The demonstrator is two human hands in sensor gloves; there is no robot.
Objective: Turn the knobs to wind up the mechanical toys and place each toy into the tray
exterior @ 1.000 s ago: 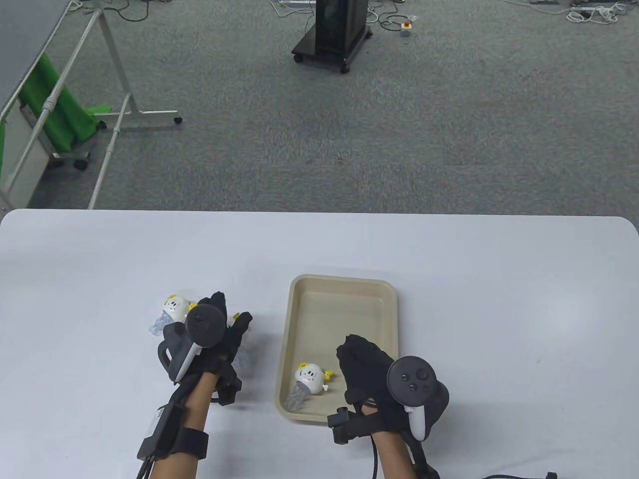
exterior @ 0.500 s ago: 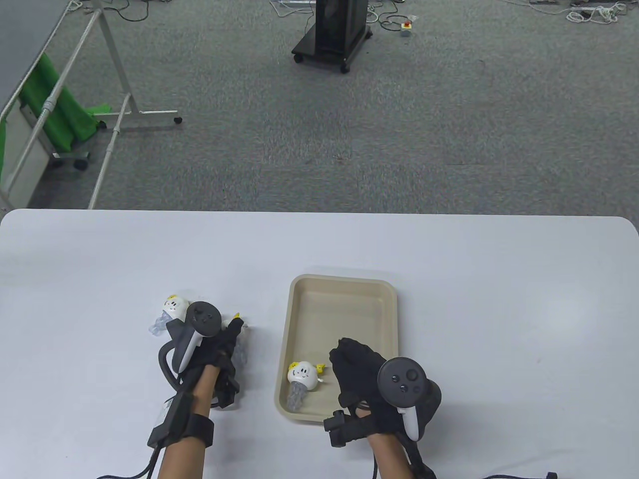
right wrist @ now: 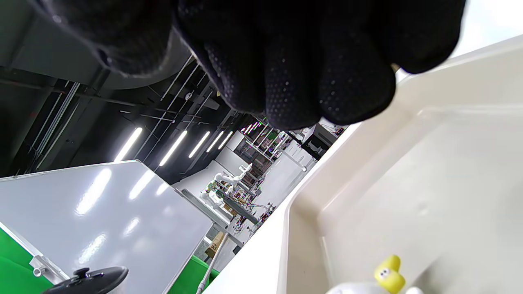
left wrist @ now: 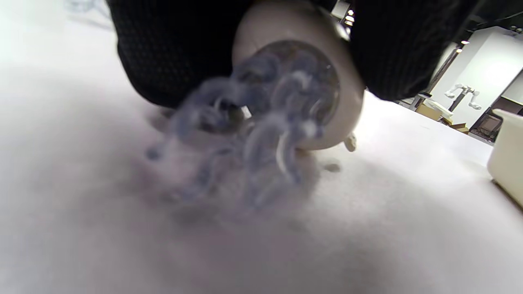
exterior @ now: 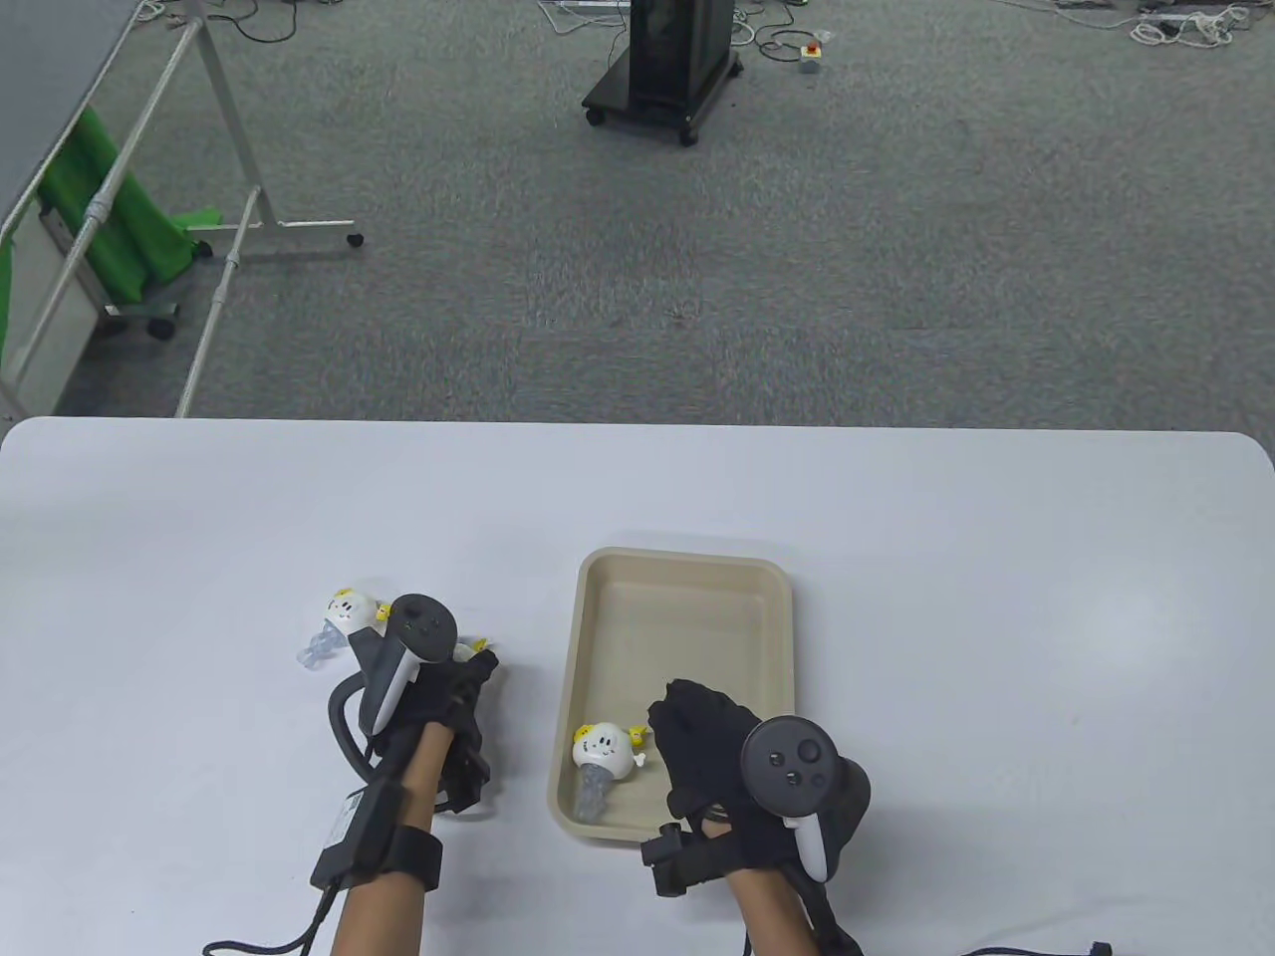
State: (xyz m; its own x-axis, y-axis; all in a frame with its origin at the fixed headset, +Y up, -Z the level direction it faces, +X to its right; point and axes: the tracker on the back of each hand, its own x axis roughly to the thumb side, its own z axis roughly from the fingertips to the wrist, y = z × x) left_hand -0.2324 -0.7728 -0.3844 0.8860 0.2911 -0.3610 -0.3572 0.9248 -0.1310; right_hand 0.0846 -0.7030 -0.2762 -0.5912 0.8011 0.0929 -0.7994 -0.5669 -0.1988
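Item: wind-up toys, three in sight, white round bodies with yellow trim and clear tentacle legs

Toy in tray (exterior: 603,749): lies on its side in the lower left corner of the beige tray (exterior: 687,573), head toward the upper part of the frame, legs trailing toward the lower left; long axis runs on that diagonal. I count this one as delivered

Toy in hand (left wrist: 310,81): my left hand (exterior: 448,697) is clamped on it just left of the tray, low over the white table (exterior: 896,558). In the left wrist view the glove fingers (left wrist: 171,53) wrap both sides of the body, its open underside faces the camera and the legs, blurred, hang to the table. Long axis tilts from the hand down toward the table. Its knob I cannot make out

Spare toy (exterior: 349,609): on the table at the upper left of my left hand, face up, legs pointing lower left

Right hand (exterior: 712,742): over the lower right of the tray, fingers curled together, nothing in its grip that I can see

Step in hand, as I judge it: second toy picked up, winding next. That calls for bringing my right hand across to find and pinch the knob while the left holds the body firm
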